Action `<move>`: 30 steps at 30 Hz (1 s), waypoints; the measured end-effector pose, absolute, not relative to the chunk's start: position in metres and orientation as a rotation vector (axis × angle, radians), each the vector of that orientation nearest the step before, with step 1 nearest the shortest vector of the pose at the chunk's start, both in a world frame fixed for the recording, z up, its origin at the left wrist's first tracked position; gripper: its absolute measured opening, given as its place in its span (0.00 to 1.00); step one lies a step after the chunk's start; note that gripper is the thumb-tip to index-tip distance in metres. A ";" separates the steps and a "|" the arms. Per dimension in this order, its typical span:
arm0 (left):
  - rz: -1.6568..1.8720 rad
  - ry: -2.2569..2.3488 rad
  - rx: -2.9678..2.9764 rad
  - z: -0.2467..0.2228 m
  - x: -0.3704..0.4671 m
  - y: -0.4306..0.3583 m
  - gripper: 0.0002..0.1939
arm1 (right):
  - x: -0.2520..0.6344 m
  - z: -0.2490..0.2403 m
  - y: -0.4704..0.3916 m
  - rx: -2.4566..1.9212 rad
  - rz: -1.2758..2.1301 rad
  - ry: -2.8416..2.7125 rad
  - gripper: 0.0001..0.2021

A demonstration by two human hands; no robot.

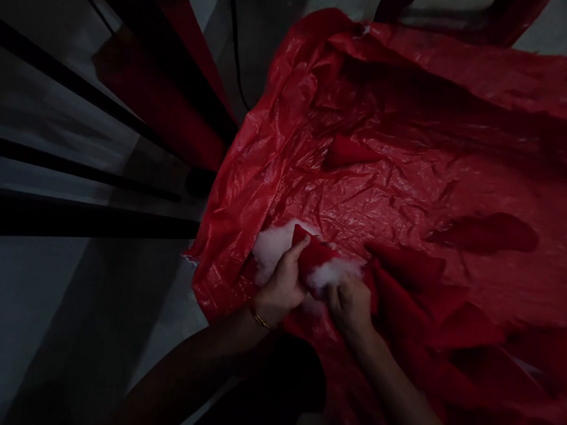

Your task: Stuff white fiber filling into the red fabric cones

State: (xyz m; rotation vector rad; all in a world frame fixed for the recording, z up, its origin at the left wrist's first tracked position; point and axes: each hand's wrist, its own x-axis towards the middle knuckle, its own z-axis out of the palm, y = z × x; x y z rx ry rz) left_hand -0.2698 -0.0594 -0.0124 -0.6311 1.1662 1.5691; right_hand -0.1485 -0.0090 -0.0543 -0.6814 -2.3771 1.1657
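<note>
My left hand [282, 283] grips a small red fabric piece [314, 253] at its open edge. A thin gold bangle sits on that wrist. My right hand [349, 303] pinches white fluffy stuffing [330, 273] at the mouth of the same piece. More white stuffing [274, 244] lies just left of my left hand. Both hands work over a crinkled red plastic sheet [388, 181] spread on the floor.
Several loose red fabric pieces lie on the sheet: one [347, 152] near the middle, one [488, 234] to the right, and a pile [433, 303] beside my right forearm. Dark bars [84, 177] and a red roll [174, 99] stand on the left. A black cable [234, 45] runs at the top.
</note>
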 end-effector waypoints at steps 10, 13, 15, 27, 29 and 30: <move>1.657 1.175 -0.526 -0.007 -0.260 -0.050 0.15 | -0.161 -0.033 0.002 -0.769 0.850 -2.302 0.09; 1.694 1.224 -0.499 -0.011 -0.268 -0.049 0.15 | -0.156 -0.031 0.002 -0.580 0.826 -2.386 0.12; 1.715 1.263 -0.450 -0.010 -0.273 -0.049 0.15 | -0.150 -0.030 0.002 -0.486 0.823 -2.519 0.10; 1.612 1.288 -0.377 -0.013 -0.266 -0.048 0.14 | -0.157 -0.046 0.012 -0.457 1.056 -2.796 0.12; 1.578 1.222 -0.586 -0.017 -0.272 -0.047 0.14 | -0.149 -0.042 0.008 -0.540 1.043 -2.608 0.11; 1.563 1.198 -0.648 -0.018 -0.276 -0.047 0.15 | -0.144 -0.039 0.006 -0.576 1.023 -2.505 0.14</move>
